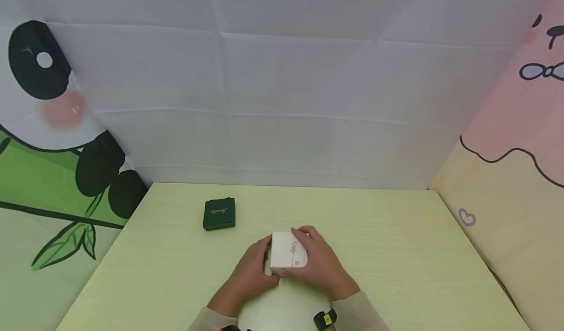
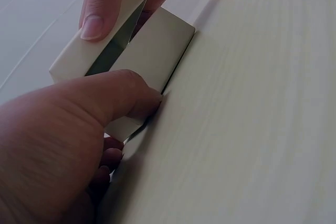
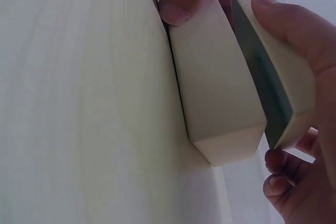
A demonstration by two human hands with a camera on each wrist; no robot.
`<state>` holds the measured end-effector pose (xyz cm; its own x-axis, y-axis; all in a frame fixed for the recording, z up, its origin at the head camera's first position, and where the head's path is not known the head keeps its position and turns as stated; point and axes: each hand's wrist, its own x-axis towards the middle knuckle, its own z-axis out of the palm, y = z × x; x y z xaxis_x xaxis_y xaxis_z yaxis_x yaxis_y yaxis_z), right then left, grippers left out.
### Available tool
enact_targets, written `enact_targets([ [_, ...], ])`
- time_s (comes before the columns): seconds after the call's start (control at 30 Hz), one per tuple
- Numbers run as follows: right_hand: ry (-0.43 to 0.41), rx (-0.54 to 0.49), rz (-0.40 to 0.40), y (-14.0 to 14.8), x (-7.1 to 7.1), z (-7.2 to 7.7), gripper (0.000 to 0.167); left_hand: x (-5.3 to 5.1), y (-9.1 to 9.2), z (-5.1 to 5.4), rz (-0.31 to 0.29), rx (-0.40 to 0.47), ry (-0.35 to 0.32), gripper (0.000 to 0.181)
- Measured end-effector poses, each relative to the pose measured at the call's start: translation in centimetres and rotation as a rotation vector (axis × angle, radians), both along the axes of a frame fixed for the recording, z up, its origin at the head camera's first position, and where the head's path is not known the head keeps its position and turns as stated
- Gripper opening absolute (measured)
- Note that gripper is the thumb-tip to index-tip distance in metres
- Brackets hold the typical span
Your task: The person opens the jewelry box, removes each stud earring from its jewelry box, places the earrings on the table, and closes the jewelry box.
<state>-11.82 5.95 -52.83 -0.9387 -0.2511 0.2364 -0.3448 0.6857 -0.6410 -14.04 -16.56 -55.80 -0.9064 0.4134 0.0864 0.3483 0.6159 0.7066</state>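
Note:
A small white box stands on the table in front of me, its lid (image 1: 281,250) printed with a pink flower. In both wrist views the lid (image 3: 286,59) is tilted up off the base (image 3: 215,77), and dark green shows in the gap. My left hand (image 1: 252,268) grips the base (image 2: 157,45) by its sides, thumb low near the tabletop. With thumb and fingers, my right hand (image 1: 323,263) holds the lid by opposite sides. What lies inside the box is hidden.
Behind and left of the white box, a dark green box (image 1: 219,213) with gold lettering lies on the pale table (image 1: 387,243). A white cloth (image 1: 282,101) hangs behind the table. Cartoon-printed panels flank it on both sides.

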Motion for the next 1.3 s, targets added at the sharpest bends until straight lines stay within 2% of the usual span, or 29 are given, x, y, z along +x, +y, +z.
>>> enact_targets([
  [0.2,0.0,0.011,0.003,0.2,-0.2,0.0,0.105,0.1,0.0,0.2,-0.002,-0.009,0.026,0.098],
  [0.47,-0.002,0.004,0.011,0.1,-0.2,0.0,0.104,0.2,-0.1,0.2,0.004,-0.003,0.014,0.1],
  [0.87,0.012,0.046,-0.01,1.2,-0.1,0.3,0.103,0.2,0.1,0.1,0.001,-0.016,0.046,0.096],
  [1.07,0.03,0.114,0.019,2.2,-0.5,1.1,0.1,0.3,0.2,0.5,0.011,-0.025,0.052,0.094],
  [1.3,0.051,0.179,0.034,3.7,-1.1,1.9,0.097,0.4,0.1,0.3,0.014,-0.028,0.055,0.094],
])
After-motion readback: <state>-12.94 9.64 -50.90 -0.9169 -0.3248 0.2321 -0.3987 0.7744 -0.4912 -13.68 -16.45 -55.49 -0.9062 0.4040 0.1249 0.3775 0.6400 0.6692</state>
